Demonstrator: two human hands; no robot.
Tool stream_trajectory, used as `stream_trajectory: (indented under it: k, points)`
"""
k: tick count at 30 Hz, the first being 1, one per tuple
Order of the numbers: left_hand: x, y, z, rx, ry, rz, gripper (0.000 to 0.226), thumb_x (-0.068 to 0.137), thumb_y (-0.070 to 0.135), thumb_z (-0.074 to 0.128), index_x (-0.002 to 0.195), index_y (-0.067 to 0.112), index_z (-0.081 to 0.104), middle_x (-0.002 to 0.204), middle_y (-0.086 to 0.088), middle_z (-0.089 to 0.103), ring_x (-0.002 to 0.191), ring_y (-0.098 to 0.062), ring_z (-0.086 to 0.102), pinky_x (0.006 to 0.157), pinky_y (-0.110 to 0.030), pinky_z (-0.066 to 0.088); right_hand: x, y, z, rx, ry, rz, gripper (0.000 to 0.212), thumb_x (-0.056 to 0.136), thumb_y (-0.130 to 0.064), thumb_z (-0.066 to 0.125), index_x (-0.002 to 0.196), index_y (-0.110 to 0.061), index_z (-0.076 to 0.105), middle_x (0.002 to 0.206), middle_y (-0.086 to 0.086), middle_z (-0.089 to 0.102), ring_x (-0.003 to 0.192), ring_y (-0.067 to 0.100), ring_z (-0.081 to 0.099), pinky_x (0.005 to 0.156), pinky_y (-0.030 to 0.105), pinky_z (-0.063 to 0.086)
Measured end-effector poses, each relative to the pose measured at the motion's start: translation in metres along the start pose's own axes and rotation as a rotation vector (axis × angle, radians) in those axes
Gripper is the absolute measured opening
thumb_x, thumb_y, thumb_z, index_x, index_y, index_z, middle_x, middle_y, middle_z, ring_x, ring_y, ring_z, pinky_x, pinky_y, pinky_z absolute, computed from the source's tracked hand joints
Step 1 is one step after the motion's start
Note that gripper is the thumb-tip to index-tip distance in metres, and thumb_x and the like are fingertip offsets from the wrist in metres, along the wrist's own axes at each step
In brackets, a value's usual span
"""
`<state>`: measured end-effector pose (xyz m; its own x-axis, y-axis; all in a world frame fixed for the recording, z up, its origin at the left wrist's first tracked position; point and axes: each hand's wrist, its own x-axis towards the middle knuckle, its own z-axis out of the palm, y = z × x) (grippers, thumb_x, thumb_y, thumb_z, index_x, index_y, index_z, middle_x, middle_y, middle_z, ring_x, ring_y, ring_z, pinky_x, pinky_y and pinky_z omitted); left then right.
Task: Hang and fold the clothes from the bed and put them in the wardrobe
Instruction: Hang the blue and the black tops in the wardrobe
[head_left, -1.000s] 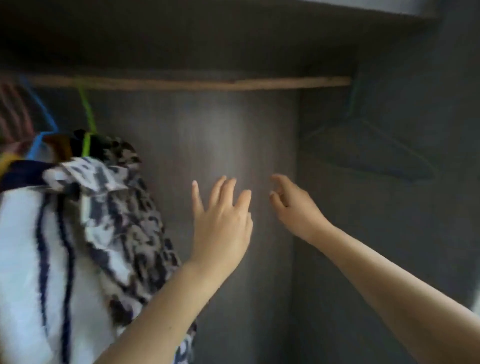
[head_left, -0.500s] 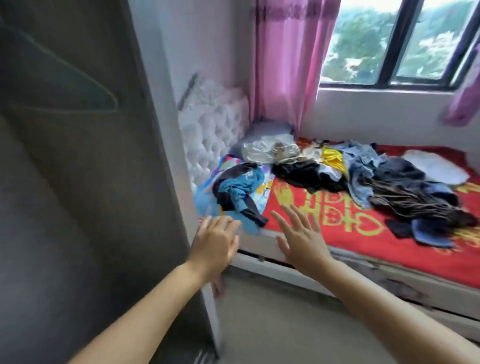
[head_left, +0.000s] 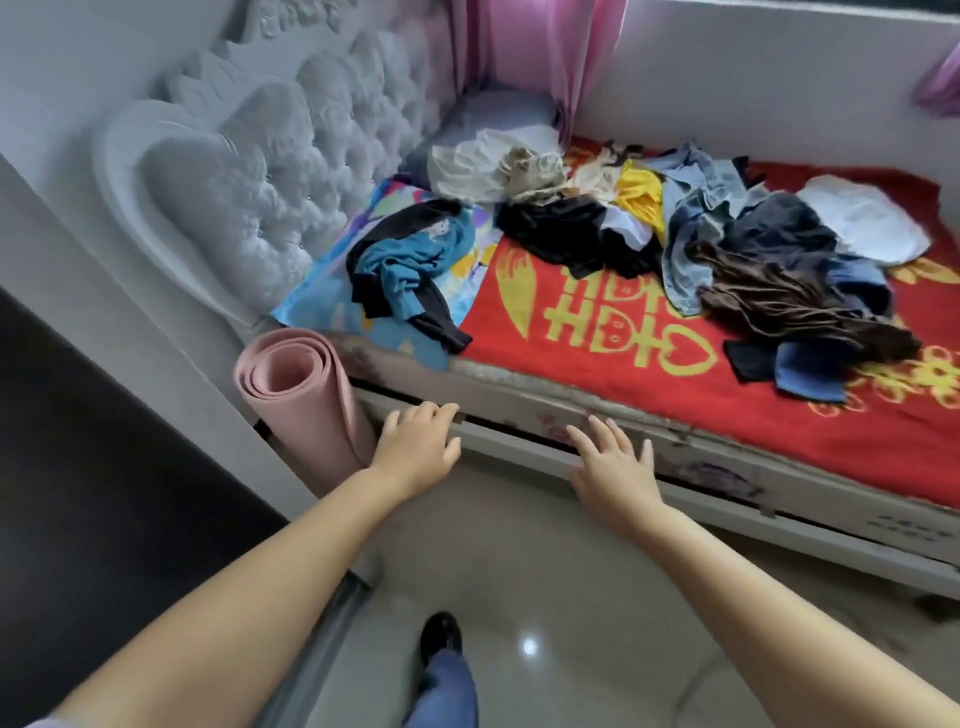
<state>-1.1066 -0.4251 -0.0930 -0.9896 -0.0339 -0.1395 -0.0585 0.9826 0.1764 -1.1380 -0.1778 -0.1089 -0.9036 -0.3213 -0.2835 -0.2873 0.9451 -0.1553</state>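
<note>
Several crumpled clothes lie on the bed's red blanket: a blue and black top nearest the headboard, a black garment, a cream one, a yellow one, a denim piece, a brown ribbed piece and a white one. My left hand and my right hand reach out in front of the bed's side rail, fingers relaxed and spread, holding nothing. The wardrobe's dark side shows at the left.
A rolled pink mat stands between the wardrobe and the bed. A white tufted headboard is at the left, a pink curtain behind. A shoe and jeans leg stand on the glossy tiled floor below.
The view has swung from inside the wardrobe to the bed and dropped closer to it. Both hands stay empty and have lowered toward the bed's side.
</note>
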Motion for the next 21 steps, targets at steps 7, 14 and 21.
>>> stream_trajectory:
  k: [7,14,21]
  points:
    - [0.089,-0.036,0.010,-0.021,0.034,-0.069,0.046,0.098,0.033,0.041,0.141,0.019,0.036,0.140,-0.002,0.041,0.131,-0.021,0.036,0.113,-0.044,0.021,0.113,-0.027,-0.006,0.053,0.005,-0.095,0.043,0.102,-0.028,0.031,0.145,-0.024,0.033,0.160,0.007,0.012,0.148,0.023,0.003,0.115,0.060,0.002]
    - [0.212,-0.088,-0.027,-0.133,0.047,-0.180,0.048,0.100,0.034,0.037,0.146,0.020,0.030,0.148,-0.004,0.035,0.136,-0.023,0.031,0.116,-0.047,0.014,0.243,-0.048,-0.053,0.064,0.057,-0.086,0.045,0.101,-0.031,0.034,0.146,-0.031,0.030,0.160,0.002,0.012,0.148,0.021,0.001,0.115,0.058,0.001]
    - [0.297,-0.134,-0.041,-0.165,-0.015,-0.246,0.046,0.100,0.035,0.036,0.143,0.021,0.032,0.145,-0.003,0.037,0.132,-0.022,0.036,0.115,-0.047,0.016,0.347,-0.064,-0.075,0.067,-0.042,-0.097,0.045,0.102,-0.033,0.033,0.147,-0.031,0.029,0.160,0.002,0.013,0.148,0.023,0.005,0.116,0.058,0.005]
